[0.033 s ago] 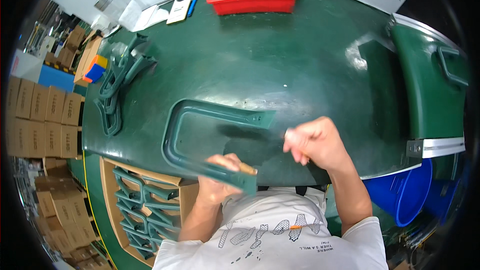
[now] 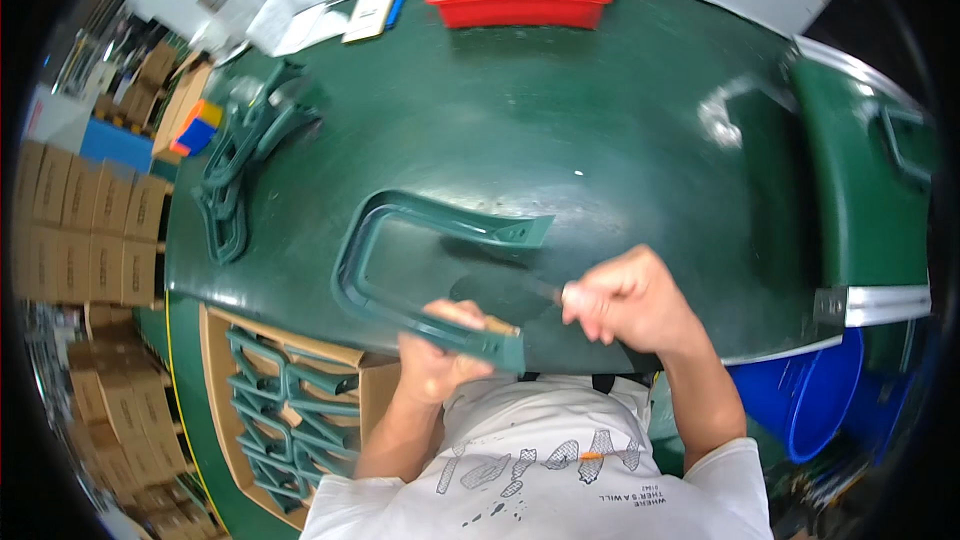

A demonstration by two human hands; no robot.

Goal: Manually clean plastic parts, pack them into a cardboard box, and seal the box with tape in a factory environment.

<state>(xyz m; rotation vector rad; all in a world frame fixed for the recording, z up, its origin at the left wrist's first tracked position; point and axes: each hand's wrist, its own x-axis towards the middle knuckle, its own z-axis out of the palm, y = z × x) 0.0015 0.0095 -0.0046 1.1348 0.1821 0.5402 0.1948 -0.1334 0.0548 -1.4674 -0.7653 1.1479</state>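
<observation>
My left hand grips the near arm of a green U-shaped plastic handle, close to its end. The handle is held just above the green tabletop, its open side facing right. A tan strip lies along a finger at that end, and I cannot tell what it is. To the right, my right hand is closed round a thin, blade-like tool, smeared by motion. Its tip points left toward the gap between the handle's arms, apart from the plastic.
Several similar handles are piled at the table's left. A carton of handles stands below the front edge. At the back sits a red tray of small green pieces. On the right are a green panel and blue bin.
The handle's near end has risen slightly away from my body and tilted. My right hand has shifted slightly, and the thin tool shows more clearly. The whole view has moved a little.
</observation>
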